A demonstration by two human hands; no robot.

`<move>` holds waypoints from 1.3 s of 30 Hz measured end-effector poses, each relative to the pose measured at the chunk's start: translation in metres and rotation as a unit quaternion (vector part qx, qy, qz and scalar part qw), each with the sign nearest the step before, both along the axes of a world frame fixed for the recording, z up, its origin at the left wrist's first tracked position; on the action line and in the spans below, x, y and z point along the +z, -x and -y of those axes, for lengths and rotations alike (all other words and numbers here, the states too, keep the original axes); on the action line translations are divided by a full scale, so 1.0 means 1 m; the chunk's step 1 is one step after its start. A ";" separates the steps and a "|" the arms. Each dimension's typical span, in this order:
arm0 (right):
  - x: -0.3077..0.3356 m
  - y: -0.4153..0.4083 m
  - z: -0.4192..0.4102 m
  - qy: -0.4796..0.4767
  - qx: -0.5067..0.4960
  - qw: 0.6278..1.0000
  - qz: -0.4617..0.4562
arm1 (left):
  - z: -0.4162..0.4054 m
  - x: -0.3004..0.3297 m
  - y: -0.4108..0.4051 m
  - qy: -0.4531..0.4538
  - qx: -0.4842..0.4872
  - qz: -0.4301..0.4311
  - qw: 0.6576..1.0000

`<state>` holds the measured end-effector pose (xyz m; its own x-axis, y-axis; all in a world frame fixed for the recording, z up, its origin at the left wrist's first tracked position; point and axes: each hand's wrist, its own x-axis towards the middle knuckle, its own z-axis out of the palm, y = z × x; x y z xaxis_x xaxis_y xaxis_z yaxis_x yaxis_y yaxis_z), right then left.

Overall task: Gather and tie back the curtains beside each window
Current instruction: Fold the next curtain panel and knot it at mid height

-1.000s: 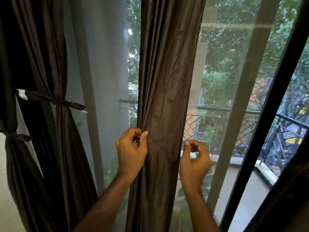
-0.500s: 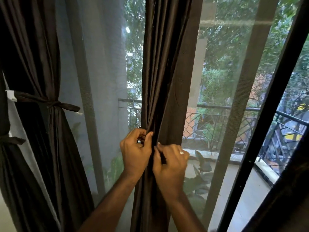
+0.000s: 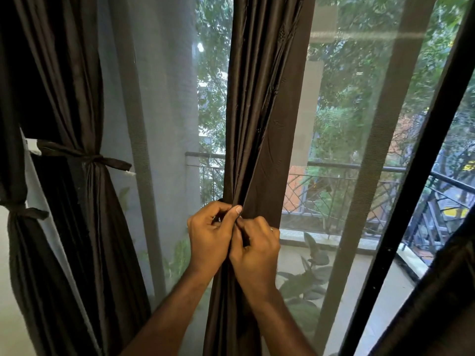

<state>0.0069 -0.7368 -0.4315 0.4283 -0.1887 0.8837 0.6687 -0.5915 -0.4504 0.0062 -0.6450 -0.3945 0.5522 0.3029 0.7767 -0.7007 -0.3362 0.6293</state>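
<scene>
Centre of the head view: dark brown curtain (image 3: 259,119) hangs bunched into a narrow column in front of the window mesh, between the grey upright (image 3: 144,176) on the left and the next mesh upright (image 3: 380,140) on the right. Both hands meet on it at about railing height. Left hand (image 3: 209,237) has its grip clamped on the gathered folds, thumb tip pressed flat on the front of the fabric, fingers curled round the left edge of the bundle. Right hand (image 3: 257,250) sits just beside and slightly below it, touching the left hand, fingers curled in and pinching fabric at the same spot (whether a tie strip is between the fingers cannot be told, the knuckles hide it). A ring shows on one right finger. Above the hands the folds fan out wider; below, the curtain drops straight between the two forearms. Left side: a second curtain (image 3: 77,104) is already cinched by a knotted tie-back (image 3: 95,159), loose end sticking out to the right. Far left edge: a third curtain (image 3: 15,176) also tied, knot (image 3: 19,214) lower than the other one. Through the mesh: balcony railing (image 3: 359,168), a leafy potted plant (image 3: 305,276) on the balcony floor, trees beyond. A black window frame (image 3: 421,176) runs diagonally across the right side.
</scene>
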 end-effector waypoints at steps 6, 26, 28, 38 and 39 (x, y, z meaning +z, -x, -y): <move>0.003 0.001 0.012 0.027 0.074 0.997 -0.005 | -0.006 0.004 0.000 -0.014 0.026 0.004 1.000; 0.000 -0.006 0.047 -0.237 0.003 0.971 -0.041 | -0.021 0.001 -0.004 -0.037 0.085 0.010 0.996; -0.002 -0.001 0.039 -0.192 0.004 0.981 -0.014 | -0.017 0.000 -0.005 -0.030 0.086 0.014 0.996; -0.004 -0.001 -0.003 -0.062 0.090 0.994 0.007 | -0.005 0.001 0.002 0.030 -0.006 -0.027 0.999; -0.004 0.000 -0.003 -0.059 0.095 0.994 0.003 | -0.007 0.000 0.003 0.032 -0.020 -0.030 0.999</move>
<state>0.0072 -0.7333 -0.4351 0.4612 -0.2080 0.8626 0.7656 -0.3981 -0.5053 0.0027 -0.6381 -0.3941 0.6095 0.3273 0.7221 -0.6734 -0.2669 0.6894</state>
